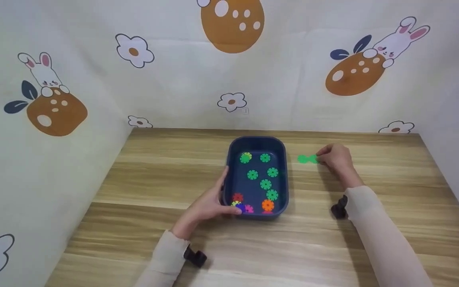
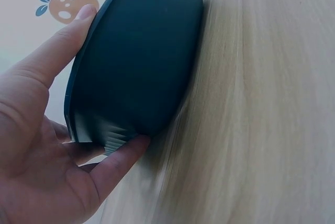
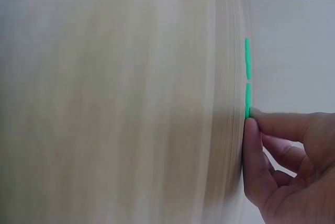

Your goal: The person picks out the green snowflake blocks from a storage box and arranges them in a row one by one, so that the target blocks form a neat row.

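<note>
A dark blue plastic tub (image 1: 228,181) stands on the table, with green, red, yellow, orange, pink and blue notched plastic discs lying inside. My left hand (image 1: 209,201) grips its near left corner. The left wrist view shows the thumb (image 2: 78,25) over the rim and other fingers against the tub's outer wall (image 2: 141,51). To the right of the tub, my right hand (image 1: 338,160) pinches a green notched disc (image 1: 314,159) at its right edge, just above or on the tabletop. Another green disc (image 1: 302,159) lies immediately left of it; whether the two touch I cannot tell.
The wood-grain table (image 1: 153,167) reaches back to a patterned cloth wall (image 1: 181,91) with rabbits, flowers and orange fruit shapes. Cloth also hangs along the left and right sides. Each sleeve bears a black wrist device (image 1: 195,256).
</note>
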`<action>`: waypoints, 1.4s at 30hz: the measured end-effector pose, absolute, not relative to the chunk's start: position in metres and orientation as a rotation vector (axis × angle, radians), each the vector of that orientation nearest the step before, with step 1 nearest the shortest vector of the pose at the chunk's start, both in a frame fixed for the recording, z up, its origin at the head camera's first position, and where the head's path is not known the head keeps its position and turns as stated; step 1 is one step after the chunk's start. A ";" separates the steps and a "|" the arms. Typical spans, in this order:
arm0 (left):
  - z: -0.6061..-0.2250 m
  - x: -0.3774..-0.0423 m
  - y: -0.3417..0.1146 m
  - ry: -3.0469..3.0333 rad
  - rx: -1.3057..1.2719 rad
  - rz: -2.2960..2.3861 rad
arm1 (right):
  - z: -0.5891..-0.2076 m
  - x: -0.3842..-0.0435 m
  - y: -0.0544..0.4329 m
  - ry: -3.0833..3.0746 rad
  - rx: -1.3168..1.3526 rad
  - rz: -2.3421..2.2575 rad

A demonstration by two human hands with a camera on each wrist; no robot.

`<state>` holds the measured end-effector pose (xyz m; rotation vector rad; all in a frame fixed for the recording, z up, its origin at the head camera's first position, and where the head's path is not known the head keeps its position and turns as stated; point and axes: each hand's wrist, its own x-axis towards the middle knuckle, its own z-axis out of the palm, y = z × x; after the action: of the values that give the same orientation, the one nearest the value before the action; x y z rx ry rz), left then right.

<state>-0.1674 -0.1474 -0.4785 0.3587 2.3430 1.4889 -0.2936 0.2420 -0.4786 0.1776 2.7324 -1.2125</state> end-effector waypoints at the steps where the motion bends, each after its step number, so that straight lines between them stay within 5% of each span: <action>1: -0.478 -0.167 -0.148 2.344 0.357 1.487 | -0.478 -0.294 0.242 2.728 0.170 -1.221; 22: -0.479 -0.169 -0.148 2.355 0.363 1.469 | -0.463 -0.287 0.229 2.641 0.246 -1.590; 42: -0.479 -0.168 -0.147 2.361 0.374 1.489 | -0.429 -0.273 0.159 2.558 -0.095 -1.875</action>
<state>-0.1676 -0.1473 -0.4787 0.3735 2.3612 1.4889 -0.2729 0.1592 -0.4288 -0.0953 2.5585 -1.8746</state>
